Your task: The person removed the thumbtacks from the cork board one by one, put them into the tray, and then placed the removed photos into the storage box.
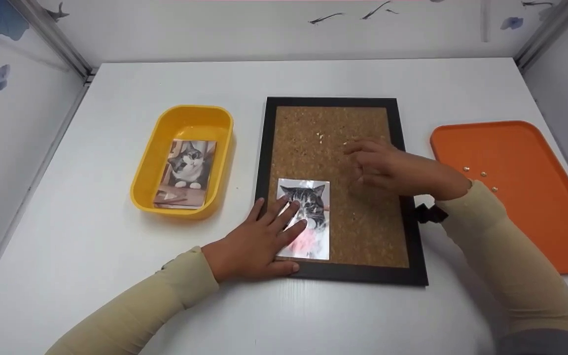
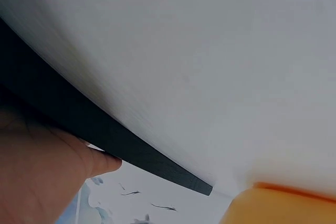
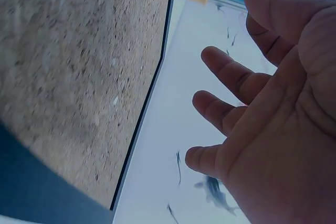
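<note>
A cork board (image 1: 377,236) in a black frame lies on the white table. On its lower left part is a glossy cat photo (image 1: 318,241). My left hand (image 1: 259,244) rests with spread fingers over the photo's left side and the board's frame, its thumb on the bottom frame edge. Above the right half of the cork hovers my right hand (image 1: 387,167), its fingers loosely bent. The right wrist view shows that hand (image 3: 268,93) with nothing visible in its fingers. Several small gold-coloured bits (image 1: 320,137) lie on the cork just left of it.
To the left stands a yellow bin (image 1: 138,190) holding another cat photo (image 1: 185,172). An orange tray (image 1: 550,207) lies to the right, partly behind the right forearm, with 3 small shiny pieces (image 1: 483,174) on it. White panels enclose the table's back and sides.
</note>
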### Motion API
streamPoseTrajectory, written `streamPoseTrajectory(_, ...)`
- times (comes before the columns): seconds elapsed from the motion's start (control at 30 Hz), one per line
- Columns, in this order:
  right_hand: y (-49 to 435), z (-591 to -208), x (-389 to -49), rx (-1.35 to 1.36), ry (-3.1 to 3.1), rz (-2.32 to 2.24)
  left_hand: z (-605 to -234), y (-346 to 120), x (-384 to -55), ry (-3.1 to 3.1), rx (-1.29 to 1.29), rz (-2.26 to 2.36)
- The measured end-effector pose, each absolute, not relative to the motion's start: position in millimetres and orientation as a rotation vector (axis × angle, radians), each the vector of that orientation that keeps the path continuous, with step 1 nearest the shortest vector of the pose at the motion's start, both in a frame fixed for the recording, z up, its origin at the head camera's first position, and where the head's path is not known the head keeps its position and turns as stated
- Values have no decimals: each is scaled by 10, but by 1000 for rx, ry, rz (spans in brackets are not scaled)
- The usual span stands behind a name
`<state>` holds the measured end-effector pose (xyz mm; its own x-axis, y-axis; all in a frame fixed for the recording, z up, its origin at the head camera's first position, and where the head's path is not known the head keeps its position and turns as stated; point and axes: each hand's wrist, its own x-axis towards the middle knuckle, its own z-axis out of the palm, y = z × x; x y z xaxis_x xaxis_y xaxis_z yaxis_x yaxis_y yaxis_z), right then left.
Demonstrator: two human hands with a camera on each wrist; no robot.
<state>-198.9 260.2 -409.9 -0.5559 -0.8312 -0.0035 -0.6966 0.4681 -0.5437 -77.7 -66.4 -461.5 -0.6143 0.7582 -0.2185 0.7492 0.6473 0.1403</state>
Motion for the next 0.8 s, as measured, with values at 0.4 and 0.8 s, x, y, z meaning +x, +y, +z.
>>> streamPoseTrajectory(0.4, 3154, -4079, -1878, -1167, 2521, -742, -4618, -668, -791, 2583, 1186, 48)
streamPoseTrajectory(0.8, 3803, -4063, -1697, -902, 2663, -762, -4624, -662, -794, 2578, 1188, 37)
